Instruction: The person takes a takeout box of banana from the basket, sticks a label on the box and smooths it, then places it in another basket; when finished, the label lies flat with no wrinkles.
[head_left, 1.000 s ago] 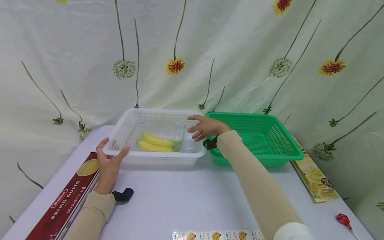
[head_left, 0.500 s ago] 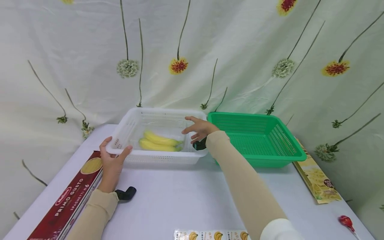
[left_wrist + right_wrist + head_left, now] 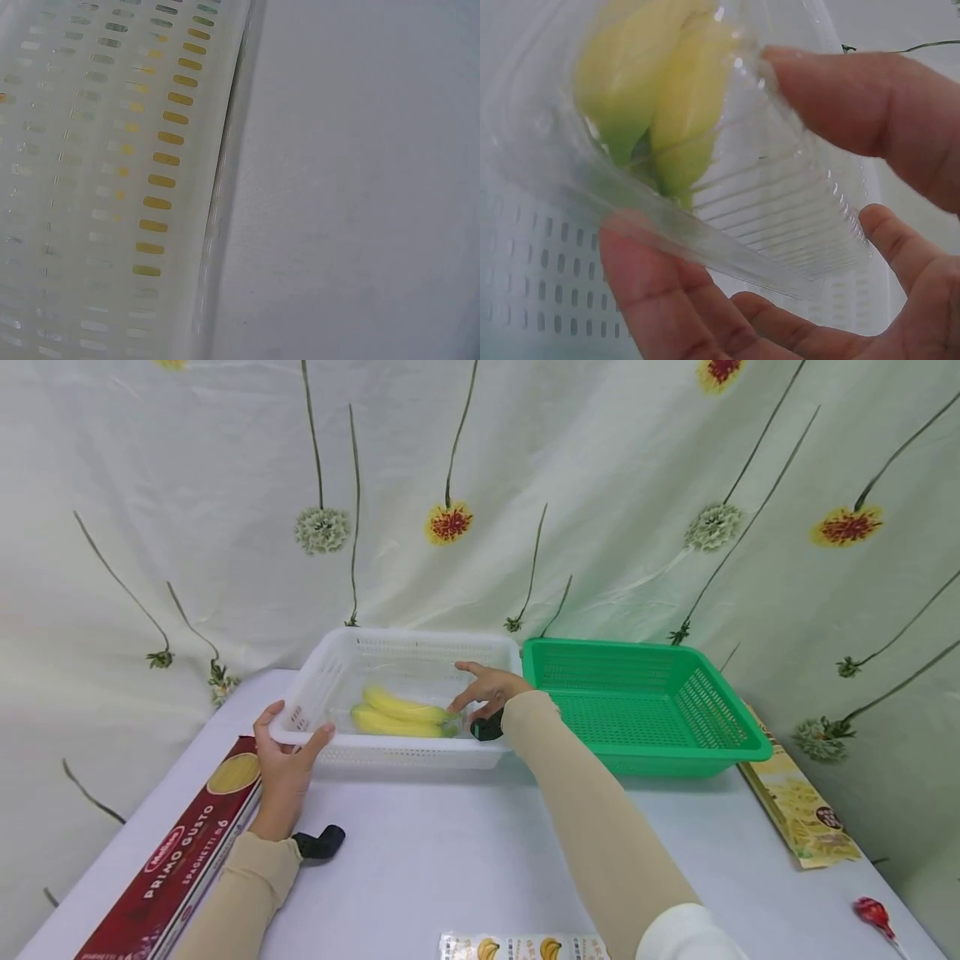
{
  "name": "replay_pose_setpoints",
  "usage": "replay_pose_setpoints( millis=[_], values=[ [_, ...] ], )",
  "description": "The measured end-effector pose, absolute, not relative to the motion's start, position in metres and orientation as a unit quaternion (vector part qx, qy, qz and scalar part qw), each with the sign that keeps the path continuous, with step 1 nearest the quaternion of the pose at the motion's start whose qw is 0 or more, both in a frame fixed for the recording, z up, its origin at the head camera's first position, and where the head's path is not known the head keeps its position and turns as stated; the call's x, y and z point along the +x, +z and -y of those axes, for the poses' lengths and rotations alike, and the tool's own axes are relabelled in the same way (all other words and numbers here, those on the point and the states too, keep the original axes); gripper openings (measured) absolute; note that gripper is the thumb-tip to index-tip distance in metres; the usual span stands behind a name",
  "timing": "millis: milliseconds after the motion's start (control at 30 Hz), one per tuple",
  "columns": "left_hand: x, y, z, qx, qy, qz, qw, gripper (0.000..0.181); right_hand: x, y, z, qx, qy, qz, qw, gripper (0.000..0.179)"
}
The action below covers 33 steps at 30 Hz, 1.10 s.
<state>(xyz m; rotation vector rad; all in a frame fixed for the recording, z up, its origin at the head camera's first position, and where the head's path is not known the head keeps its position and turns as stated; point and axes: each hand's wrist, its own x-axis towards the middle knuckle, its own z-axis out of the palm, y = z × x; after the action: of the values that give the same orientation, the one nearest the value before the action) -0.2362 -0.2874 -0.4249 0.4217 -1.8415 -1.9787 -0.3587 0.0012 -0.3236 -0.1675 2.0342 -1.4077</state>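
At the left end of the white basket (image 3: 412, 742), my left hand (image 3: 285, 772) grips the rim, thumb on the front edge and fingers round the corner. A clear plastic container (image 3: 735, 255) with two yellow bananas (image 3: 397, 714) inside lies in this basket. My right hand (image 3: 491, 685) reaches into the basket's right side. In the right wrist view, its thumb (image 3: 840, 94) and fingers (image 3: 649, 274) hold the container's near end from two sides. The left wrist view shows only the basket's slotted wall (image 3: 161, 180) and the white tabletop.
A green basket (image 3: 645, 752) stands right beside the white one. To the left lies a red spaghetti box (image 3: 180, 852); to the right are a yellow noodle packet (image 3: 802, 810) and a red lollipop (image 3: 873, 912). Banana-print stickers (image 3: 517, 947) lie at the front edge.
My right hand has moved left and down into the white basket, and its fingers have come onto the clear container's end. The left hand keeps its grip on the rim.
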Motion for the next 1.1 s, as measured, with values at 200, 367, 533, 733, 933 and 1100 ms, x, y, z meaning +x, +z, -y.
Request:
replay_pose_setpoints(
  millis=[200,367,533,733,933,1100],
  values=[
    [-0.235,-0.424,0.286,0.153,-0.705,0.663,0.201,0.083,-0.356,-0.323,0.001,-0.065,-0.526,-0.788,0.313,0.101],
    [-0.235,-0.424,0.286,0.149,-0.706,0.661,0.206,0.084,-0.356,-0.324,0.001,-0.064,-0.526,-0.792,0.304,0.099],
    [-0.235,-0.424,0.287,0.146,-0.709,0.661,0.200,0.087,-0.356,-0.325,-0.002,-0.066,-0.518,-0.799,0.299,0.099],
    [-0.234,-0.425,0.287,0.149,-0.706,0.664,0.195,0.086,-0.357,-0.324,-0.003,-0.061,-0.551,-0.772,0.310,0.101],
    [-0.234,-0.426,0.287,0.148,-0.703,0.667,0.196,0.085,-0.361,-0.323,-0.008,-0.069,-0.544,-0.777,0.309,0.101],
    [-0.234,-0.426,0.288,0.150,-0.700,0.670,0.195,0.087,-0.361,-0.317,-0.009,-0.074,-0.558,-0.766,0.310,0.100]
  ],
)
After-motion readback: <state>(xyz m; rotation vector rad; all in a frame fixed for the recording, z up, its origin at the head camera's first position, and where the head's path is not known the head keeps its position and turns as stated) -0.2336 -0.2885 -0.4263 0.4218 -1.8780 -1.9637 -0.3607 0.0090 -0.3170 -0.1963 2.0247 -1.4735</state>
